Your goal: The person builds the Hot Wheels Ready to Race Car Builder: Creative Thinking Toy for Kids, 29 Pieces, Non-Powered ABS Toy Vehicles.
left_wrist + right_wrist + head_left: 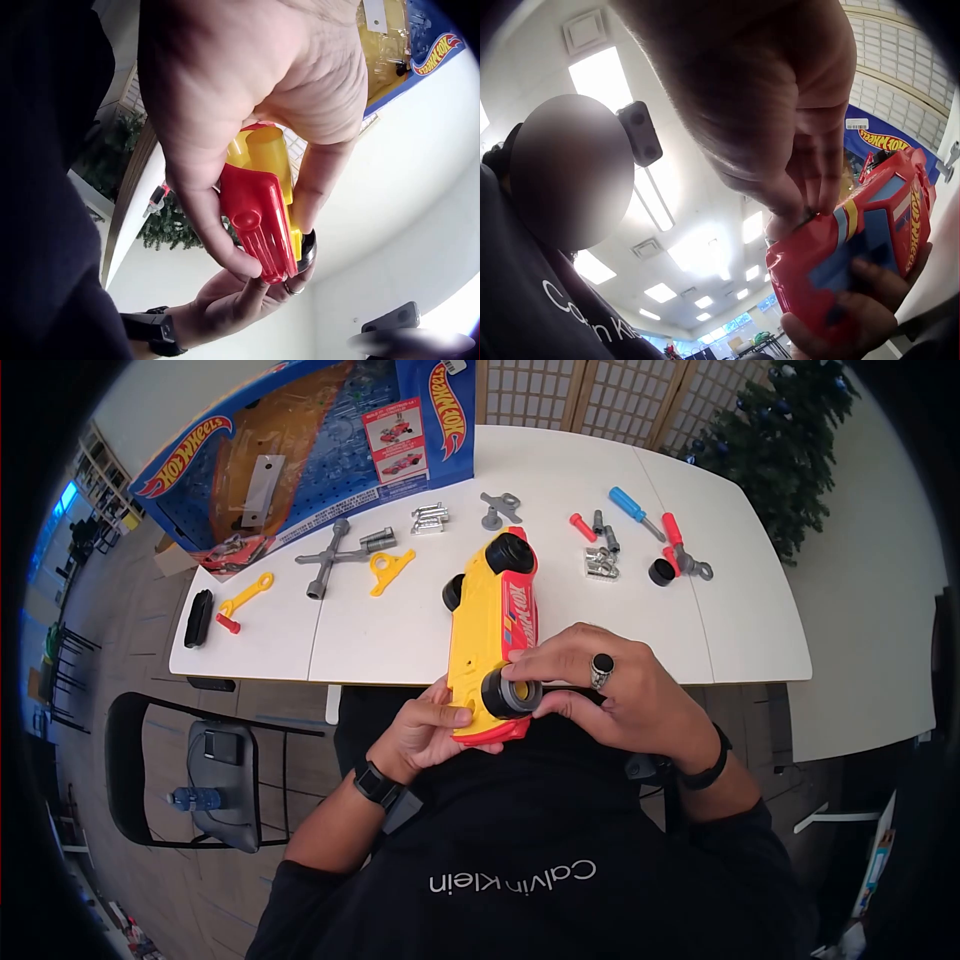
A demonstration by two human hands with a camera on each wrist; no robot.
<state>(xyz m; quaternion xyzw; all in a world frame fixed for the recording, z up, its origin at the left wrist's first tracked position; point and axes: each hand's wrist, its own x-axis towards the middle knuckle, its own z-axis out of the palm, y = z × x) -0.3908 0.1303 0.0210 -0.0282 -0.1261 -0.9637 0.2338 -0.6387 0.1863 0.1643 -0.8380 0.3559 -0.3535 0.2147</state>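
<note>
A red and yellow toy car (477, 630) is tilted on its side, its yellow underside facing the head camera. The left hand (425, 729) grips the car's near end, thumb on the yellow underside. At that same end, the right hand (625, 695) pinches a black wheel (507, 694) with a grey rim between thumb and fingers. Two more black wheels show at the far end. From the left wrist view, the left hand (262, 90) spans the red end of the car (259, 217). In the right wrist view the wheel is mostly hidden behind the right hand (780, 112).
On the white table (400, 640) lie a grey cross wrench (328, 559), yellow pieces (391, 571), a blue screwdriver (630, 506), a loose black wheel (661, 571), and several bolts. A Hot Wheels box (330, 505) stands at the back left. A chair (215, 770) is left of the person.
</note>
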